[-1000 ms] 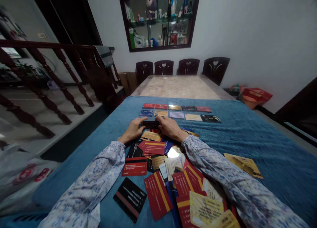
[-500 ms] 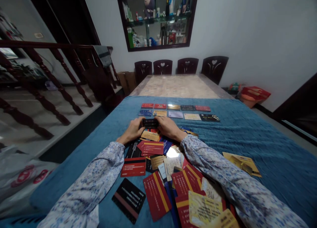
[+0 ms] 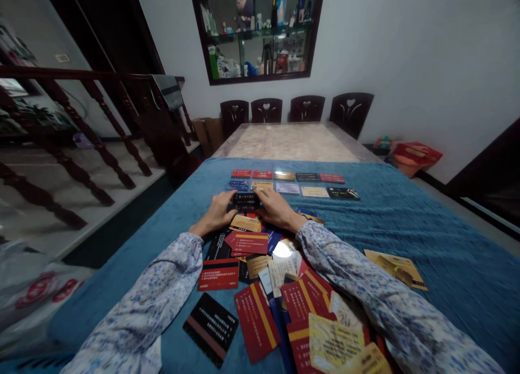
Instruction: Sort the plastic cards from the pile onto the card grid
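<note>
A black plastic card (image 3: 246, 201) with pale lettering is held between both hands, its printed face toward me. My left hand (image 3: 217, 212) grips its left edge; my right hand (image 3: 277, 208) grips its right edge. Right behind it lie two rows of cards, among them a blue card (image 3: 238, 186), a white card (image 3: 287, 188) and a black card (image 3: 343, 193). Below my hands spreads a loose, overlapping heap with a gold card (image 3: 246, 223), a red card (image 3: 248, 242) and several others. The lower edge of the held card is close to the heap.
A blue cloth (image 3: 406, 217) covers the near part of the marble-topped table (image 3: 288, 141). One gold card (image 3: 396, 268) lies apart at the right. Several dark chairs (image 3: 307, 109) stand at the far end. Plastic bags (image 3: 40, 292) sit at the lower left beside the table.
The black card has tipped so that more of its printed face shows. Both hands stay in nearly the same place, and the laid-out cards and the heap look unchanged.
</note>
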`<state>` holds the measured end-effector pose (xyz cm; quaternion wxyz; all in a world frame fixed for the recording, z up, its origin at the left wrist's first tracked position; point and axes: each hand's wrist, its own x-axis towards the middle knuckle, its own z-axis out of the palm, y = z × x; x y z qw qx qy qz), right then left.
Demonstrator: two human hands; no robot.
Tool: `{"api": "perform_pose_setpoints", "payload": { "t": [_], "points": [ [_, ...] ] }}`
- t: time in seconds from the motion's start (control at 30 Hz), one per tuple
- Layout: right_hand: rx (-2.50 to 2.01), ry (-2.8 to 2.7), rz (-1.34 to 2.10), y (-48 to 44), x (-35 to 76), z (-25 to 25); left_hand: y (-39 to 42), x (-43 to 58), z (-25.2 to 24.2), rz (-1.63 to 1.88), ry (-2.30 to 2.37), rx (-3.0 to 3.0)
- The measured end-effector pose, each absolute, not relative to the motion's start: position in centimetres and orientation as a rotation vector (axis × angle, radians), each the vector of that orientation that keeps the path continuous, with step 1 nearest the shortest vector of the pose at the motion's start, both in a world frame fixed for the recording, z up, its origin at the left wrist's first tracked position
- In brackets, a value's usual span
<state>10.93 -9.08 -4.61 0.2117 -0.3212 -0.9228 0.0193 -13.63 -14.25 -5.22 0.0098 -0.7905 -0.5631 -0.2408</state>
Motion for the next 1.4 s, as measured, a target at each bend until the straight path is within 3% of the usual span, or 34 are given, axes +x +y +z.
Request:
{"api": "perform_pose_setpoints", "payload": {
  "t": [1.4],
  "points": [
    [-1.003,-2.707,-0.1,-6.7,17.0,-0.4,-11.5,-7.2,-0.3,-0.359,-1.457,-2.611]
  ]
}}
